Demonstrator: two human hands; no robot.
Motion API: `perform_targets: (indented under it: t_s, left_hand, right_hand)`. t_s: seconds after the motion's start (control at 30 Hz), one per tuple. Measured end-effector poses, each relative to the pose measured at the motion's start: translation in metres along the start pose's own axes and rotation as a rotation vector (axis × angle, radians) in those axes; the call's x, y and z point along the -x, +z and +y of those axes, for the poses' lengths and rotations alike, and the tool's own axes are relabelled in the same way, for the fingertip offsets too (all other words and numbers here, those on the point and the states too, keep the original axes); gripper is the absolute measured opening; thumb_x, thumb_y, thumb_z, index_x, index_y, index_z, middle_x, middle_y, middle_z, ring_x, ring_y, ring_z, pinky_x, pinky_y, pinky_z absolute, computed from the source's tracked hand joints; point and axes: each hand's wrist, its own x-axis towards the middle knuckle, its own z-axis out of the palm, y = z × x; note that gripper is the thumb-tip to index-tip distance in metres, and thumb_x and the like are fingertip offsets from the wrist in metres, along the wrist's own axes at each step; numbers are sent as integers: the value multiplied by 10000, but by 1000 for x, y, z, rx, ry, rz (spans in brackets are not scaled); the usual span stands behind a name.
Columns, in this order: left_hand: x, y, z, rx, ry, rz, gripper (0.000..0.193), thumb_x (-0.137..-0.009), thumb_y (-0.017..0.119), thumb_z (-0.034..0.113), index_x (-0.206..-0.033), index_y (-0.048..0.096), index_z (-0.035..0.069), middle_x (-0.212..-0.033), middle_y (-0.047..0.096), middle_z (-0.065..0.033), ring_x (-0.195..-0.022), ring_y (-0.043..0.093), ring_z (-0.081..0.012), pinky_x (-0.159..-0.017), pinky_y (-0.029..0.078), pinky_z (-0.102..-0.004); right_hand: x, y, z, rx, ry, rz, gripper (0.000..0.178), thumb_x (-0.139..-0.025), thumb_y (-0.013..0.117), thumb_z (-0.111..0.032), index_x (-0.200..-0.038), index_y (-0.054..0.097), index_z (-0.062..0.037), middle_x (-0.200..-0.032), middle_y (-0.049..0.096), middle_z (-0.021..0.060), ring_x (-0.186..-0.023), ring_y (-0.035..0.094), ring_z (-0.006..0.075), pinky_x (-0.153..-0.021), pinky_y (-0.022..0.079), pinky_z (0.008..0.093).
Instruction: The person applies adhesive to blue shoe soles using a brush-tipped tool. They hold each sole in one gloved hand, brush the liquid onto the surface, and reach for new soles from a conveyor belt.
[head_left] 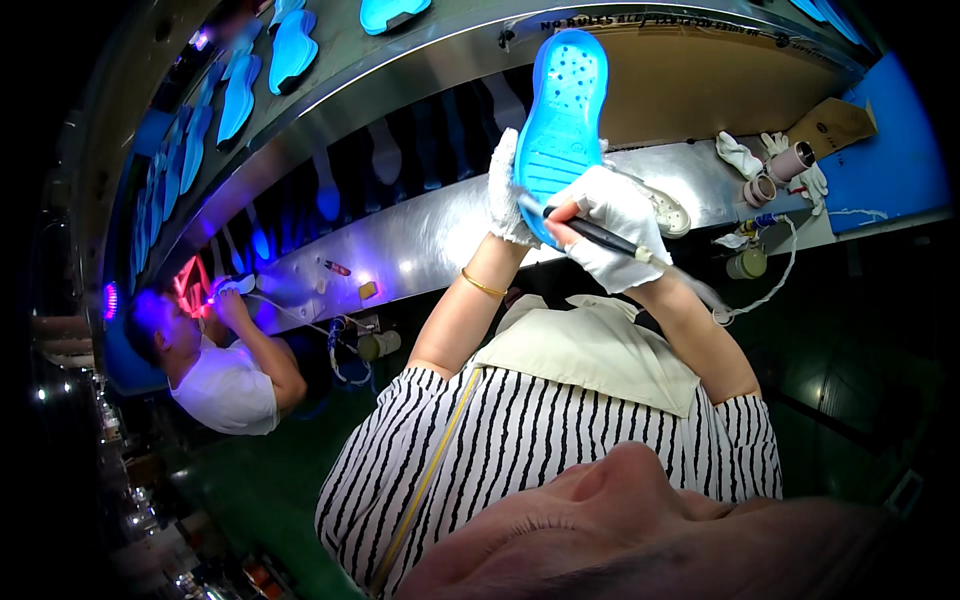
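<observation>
My left hand (507, 188), in a white glove, is closed on the left edge of a blue shoe sole (570, 120) and holds it upright over the bench. The face turned to me has small round holes at the top and ridges lower down. A brush with a black handle (606, 237) is pinched in my gloved right hand (618, 222), bare fingertips showing. Its pale bristle tip lies against or just in front of the sole's lower left part; contact is hard to tell. Behind my right hand a whitish shoe piece (670, 212) rests on the bench, partly hidden.
A metal bench (435, 235) runs across in front of me, below a belt (340, 40) carrying several blue-lit soles. White gloves (740, 157) and a pink tumbler (792, 160) stand at right, near a cardboard flap (832, 132). A co-worker (225, 375) sits at left.
</observation>
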Motion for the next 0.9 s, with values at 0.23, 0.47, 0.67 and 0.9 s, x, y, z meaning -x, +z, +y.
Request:
perform_targets:
  t_s: [0.23,0.47,0.67,0.9]
  left_hand:
    - [11,10,-12,-130,9,167,763,-944,410,608,-1419,410,11,-1350,531,-219,-1132,605,-355,-978,496,-496]
    - [7,5,2,-316,106,420,722,-941,461,591,-1376,446,15,-1292,568,-200,-1071,631,-324,-916,540,-463]
    - [6,-1,13,-451,71,340,651,-943,532,513,-1348,460,8,-1180,632,-178,-998,663,-293,-882,565,-415]
    - [-3,-5,19,-455,141,304,621,-967,513,473,-1400,410,38,-1239,608,-157,-1039,653,-285,-887,566,-427]
  right_hand:
    - [-38,-53,43,-168,347,404,47,-886,664,-35,-898,654,9,-835,675,83,-708,655,116,-648,511,238]
    - [-14,-45,42,-305,323,57,119,-823,672,57,-919,640,-4,-952,678,109,-795,662,147,-746,528,279]
    - [-37,-72,40,115,-8,163,172,-786,670,113,-885,649,-27,-998,655,97,-881,641,173,-777,510,277]
    - [-32,-82,-1,234,14,-298,235,-656,663,125,-819,622,-38,-930,648,134,-888,637,287,-793,509,357]
